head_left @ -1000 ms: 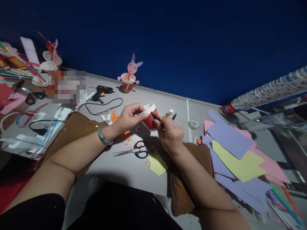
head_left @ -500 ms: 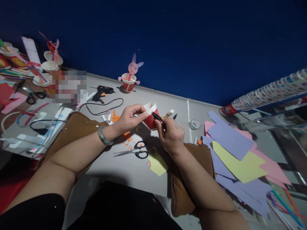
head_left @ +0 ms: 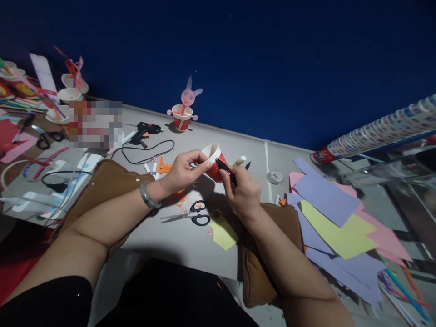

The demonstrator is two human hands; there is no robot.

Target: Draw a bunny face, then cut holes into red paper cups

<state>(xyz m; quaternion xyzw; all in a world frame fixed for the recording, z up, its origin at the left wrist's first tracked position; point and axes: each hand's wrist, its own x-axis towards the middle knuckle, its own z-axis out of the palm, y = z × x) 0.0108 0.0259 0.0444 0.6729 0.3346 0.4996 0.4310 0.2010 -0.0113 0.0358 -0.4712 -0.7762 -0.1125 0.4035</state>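
A red paper cup [head_left: 215,170] with a white inside is held tilted above the table. My left hand [head_left: 185,171], a bangle on its wrist, is closed on the cup's near left side, thumb outside and fingers at the rim. My right hand [head_left: 243,190] grips a slim black pen-like tool [head_left: 226,169]. Its tip is against the cup wall near the rim, though I cannot tell whether it pierces the wall. Below the hands lie black-handled scissors [head_left: 190,214], a yellow paper piece [head_left: 224,234] and orange scraps [head_left: 166,167].
A rabbit-faced paper cup [head_left: 181,121] stands near the blue wall. A black glue gun [head_left: 146,131] with a looping cord lies left of it. Purple paper sheets [head_left: 325,193] are piled right, below a long stack of cups [head_left: 381,125]. Brown cushions [head_left: 112,186] lie under both forearms.
The cup has shifted and turned slightly in my hands. Both hands keep nearly the same place, and the view has moved only a little.
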